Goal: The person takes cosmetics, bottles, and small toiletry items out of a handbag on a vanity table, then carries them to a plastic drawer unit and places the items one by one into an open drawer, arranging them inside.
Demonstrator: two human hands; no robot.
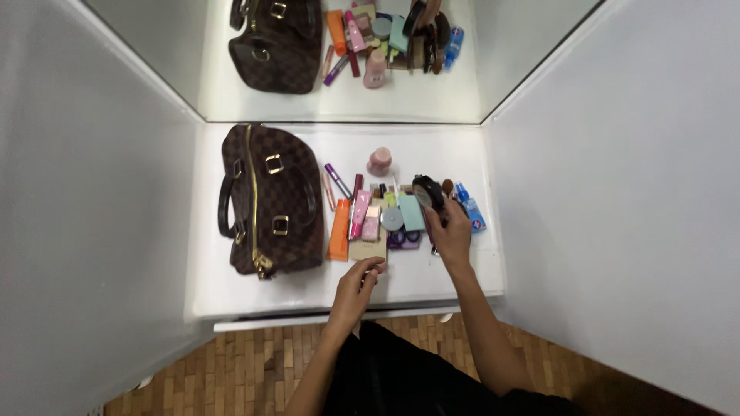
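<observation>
A: Hands rn?
B: Right hand (pixel 451 231) gripping a round black compact (pixel 428 190), lifted over the cosmetics pile. Left hand (pixel 361 279) fingers pinched on a small item at the tan card's (pixel 368 248) near edge, can't tell what.
A: Rest?
B: Brown checkered bag (pixel 270 202) on white desk (pixel 432 146), left of pile. Mirror (pixel 347 92) behind.

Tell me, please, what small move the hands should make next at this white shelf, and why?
Probably the right hand should bring the dark round compact nearer. It already grips the compact, lifted above the spread of cosmetics, while the left hand pinches a small item at the edge of the tan flat case. What that item is cannot be told. The brown checked handbag lies zipped shut, untouched.
</observation>
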